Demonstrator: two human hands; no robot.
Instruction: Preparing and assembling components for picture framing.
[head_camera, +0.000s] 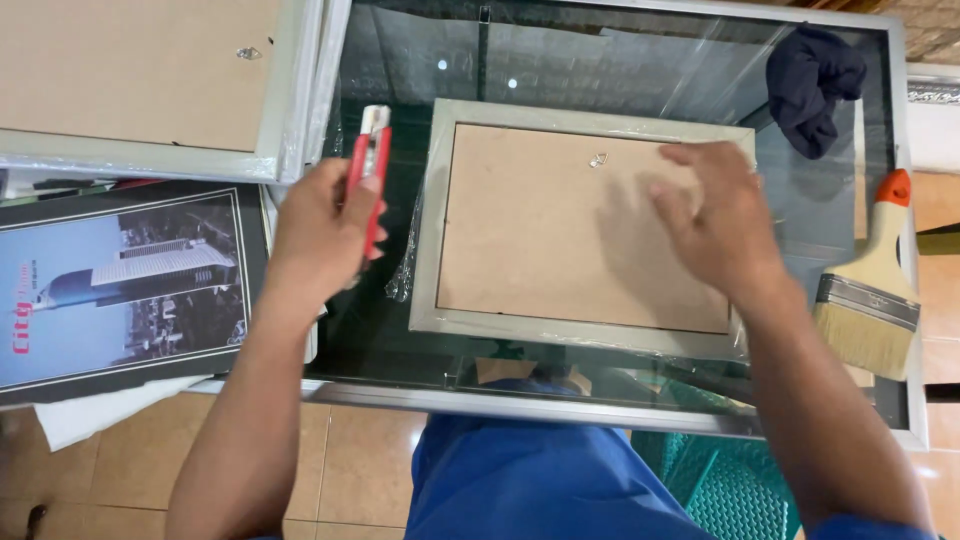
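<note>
A silver picture frame (432, 250) wrapped in clear plastic lies face down on the glass table (380, 330), its brown backing board up with a small metal hanger (598, 158) near the top. My right hand (715, 215) rests flat on the right part of the backing, fingers apart and blurred. My left hand (325, 225) hovers just left of the frame, closed around a red utility knife (372, 150) whose tip points away from me.
Another face-down frame (140, 70) lies at the top left. A black-bordered poster print (120, 285) sits at the left. A dark cloth (812, 85) and a wide paintbrush (872, 290) lie on the table's right side.
</note>
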